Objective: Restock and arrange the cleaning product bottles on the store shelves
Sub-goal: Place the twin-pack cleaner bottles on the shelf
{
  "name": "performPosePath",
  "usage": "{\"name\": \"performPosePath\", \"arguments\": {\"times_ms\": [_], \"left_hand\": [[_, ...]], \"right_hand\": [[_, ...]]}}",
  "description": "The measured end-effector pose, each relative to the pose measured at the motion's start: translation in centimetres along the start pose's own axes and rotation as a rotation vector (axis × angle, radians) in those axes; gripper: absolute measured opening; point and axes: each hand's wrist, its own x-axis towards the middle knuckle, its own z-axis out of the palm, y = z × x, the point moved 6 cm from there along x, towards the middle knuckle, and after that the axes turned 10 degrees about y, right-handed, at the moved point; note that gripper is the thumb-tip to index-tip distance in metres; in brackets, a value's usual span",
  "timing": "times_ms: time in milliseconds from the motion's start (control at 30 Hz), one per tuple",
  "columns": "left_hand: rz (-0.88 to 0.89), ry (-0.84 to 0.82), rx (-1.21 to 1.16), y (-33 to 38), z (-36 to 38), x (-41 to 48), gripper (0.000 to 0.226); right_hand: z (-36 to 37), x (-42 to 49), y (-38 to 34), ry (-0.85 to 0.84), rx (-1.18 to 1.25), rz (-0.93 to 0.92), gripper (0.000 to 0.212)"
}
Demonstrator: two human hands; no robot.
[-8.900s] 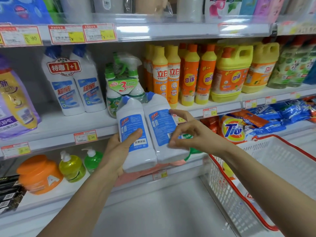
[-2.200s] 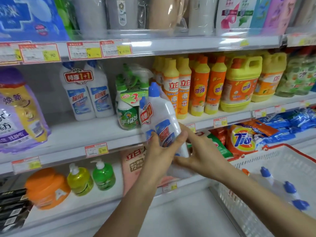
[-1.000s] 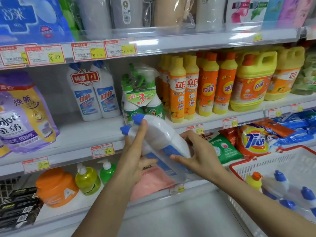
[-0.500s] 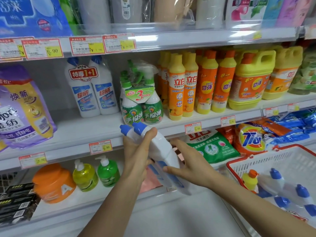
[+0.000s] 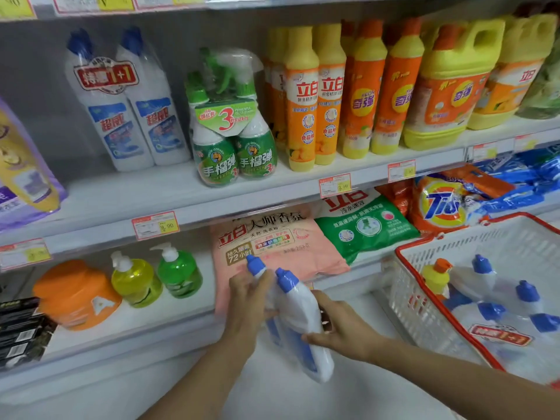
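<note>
Twin pack (image 5: 298, 322) of white bottles with blue caps: lower centre of frame, tilted, caps up and left, bases down and right, held in the air in front of the bottom shelf (image 5: 151, 324). Your left hand (image 5: 247, 304) has it by the necks just under the caps, fingers (image 5: 239, 281) curled round the upper part. Your right hand (image 5: 345, 331) takes the lower body from the right side, thumb on the near face and fingers wrapped behind, so both hands are clamped on the pack. Just behind the caps lies a pink detergent bag (image 5: 272, 241), with a green bag (image 5: 363, 225) to its right and an orange Tide bag (image 5: 439, 204) beyond that. Lower right: a white basket (image 5: 424, 316) with a red rim holds more blue-capped packs (image 5: 500, 310) and a small yellow bottle (image 5: 435, 277) with an orange cap. Lower left on the bottom shelf: a green pump bottle (image 5: 178, 274), a yellow pump bottle (image 5: 135, 281), an orange tub (image 5: 72, 295). On the middle shelf (image 5: 136, 192), from upper left to right: a matching shelved pack (image 5: 127, 104) standing upright, a green spray set (image 5: 231, 134), tall yellow-orange bottles (image 5: 303, 98), handled jugs (image 5: 454, 86). Price tag (image 5: 155, 225) on the shelf edge, left of centre.
</note>
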Motion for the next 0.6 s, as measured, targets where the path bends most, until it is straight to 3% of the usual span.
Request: {"name": "performPosePath", "arguments": {"times_ms": [100, 233, 333, 400, 600], "left_hand": [[-0.107, 0.04, 0.057, -3.4, -1.5, 2.1, 0.068], [-0.105, -0.033, 0.237, -6.1, -1.7, 3.4, 0.021], [-0.034, -0.029, 0.362, -7.7, -2.0, 3.6, 0.032], [0.034, -0.025, 0.435, -8.2, -1.9, 3.3, 0.026], [0.322, -0.078, 0.835, -7.7, 0.8, 2.3, 0.04]], "right_hand": [[1.3, -1.1, 3.2, -0.075, 0.031, 0.067, 0.064], [2.6, -2.1, 6.2, -0.133, 0.074, 0.141, 0.061], [3.0, -2.8, 8.0, -0.157, 0.068, 0.166, 0.062], [3.0, -3.0, 9.2, -0.18, 0.042, 0.172, 0.062], [0.2, -2.3, 11.5, -0.182, -0.054, 0.206, 0.056]]}}
